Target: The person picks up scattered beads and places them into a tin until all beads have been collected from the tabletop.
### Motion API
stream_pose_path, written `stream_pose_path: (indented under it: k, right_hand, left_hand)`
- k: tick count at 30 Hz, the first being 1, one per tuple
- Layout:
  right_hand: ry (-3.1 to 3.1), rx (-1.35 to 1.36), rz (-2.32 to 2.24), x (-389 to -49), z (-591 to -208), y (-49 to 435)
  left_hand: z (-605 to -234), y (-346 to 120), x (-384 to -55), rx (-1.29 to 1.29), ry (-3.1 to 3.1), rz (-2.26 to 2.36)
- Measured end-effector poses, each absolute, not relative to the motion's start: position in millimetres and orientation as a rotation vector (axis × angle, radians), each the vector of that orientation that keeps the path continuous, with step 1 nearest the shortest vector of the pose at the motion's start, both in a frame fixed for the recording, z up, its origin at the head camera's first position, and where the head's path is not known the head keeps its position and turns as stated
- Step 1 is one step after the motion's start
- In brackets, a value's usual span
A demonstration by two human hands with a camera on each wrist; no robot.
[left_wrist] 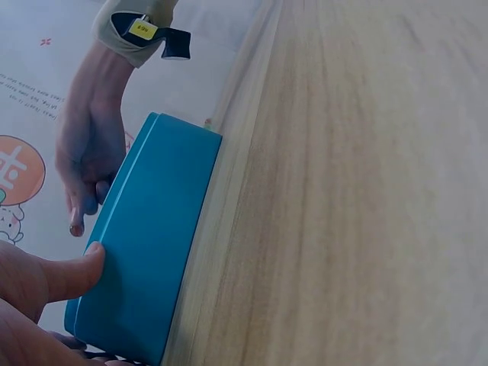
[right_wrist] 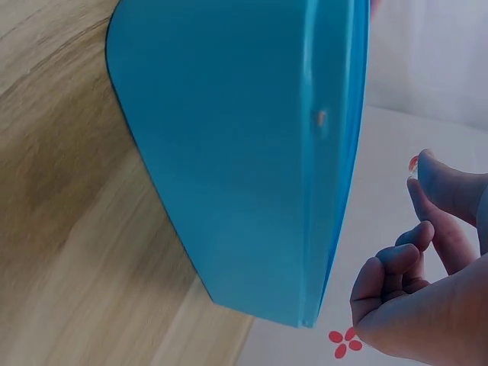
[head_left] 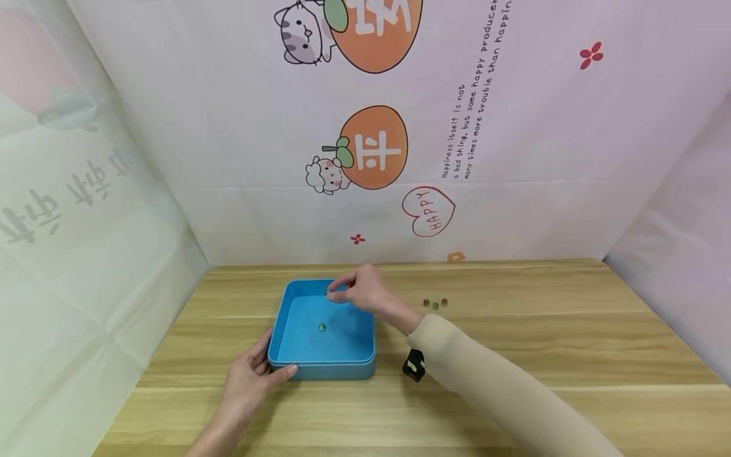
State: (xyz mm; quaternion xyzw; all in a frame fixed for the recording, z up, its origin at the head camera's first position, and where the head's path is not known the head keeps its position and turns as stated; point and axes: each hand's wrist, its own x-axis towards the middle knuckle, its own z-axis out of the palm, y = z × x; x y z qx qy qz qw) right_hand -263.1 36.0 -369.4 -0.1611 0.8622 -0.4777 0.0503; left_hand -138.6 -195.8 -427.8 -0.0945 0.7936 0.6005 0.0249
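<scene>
A blue square open box (head_left: 320, 371) rests on the wooden table, with one greenish glass marble (head_left: 322, 327) on its floor. My left hand (head_left: 247, 379) grips the box's near left corner, the thumb lying on the front wall, as the left wrist view also shows. Over the far part of the box, my right hand (head_left: 365, 291) pinches a small clear marble (right_wrist: 413, 165) with an orange-red streak between thumb and index finger. The other fingers of that hand are curled in the right wrist view. The marble is above the rim there, touching nothing but the fingertips.
To the right of the box lie three small marbles: a brown one (head_left: 426, 303), a green one (head_left: 436, 306) and another brown one (head_left: 445, 302). A black camera (head_left: 414, 365) is on the right wrist. Printed cloth walls (head_left: 274, 222) enclose the table's back and sides.
</scene>
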Motion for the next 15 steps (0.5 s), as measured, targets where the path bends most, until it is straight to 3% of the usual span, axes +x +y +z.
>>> stream_pose_path:
  k: [15]
  right_hand:
    - [2.610,-0.485,-1.455,-263.3,-373.6,22.9]
  left_hand:
    - [-427.0,-197.3,-138.3,-0.267,2.443,1.861]
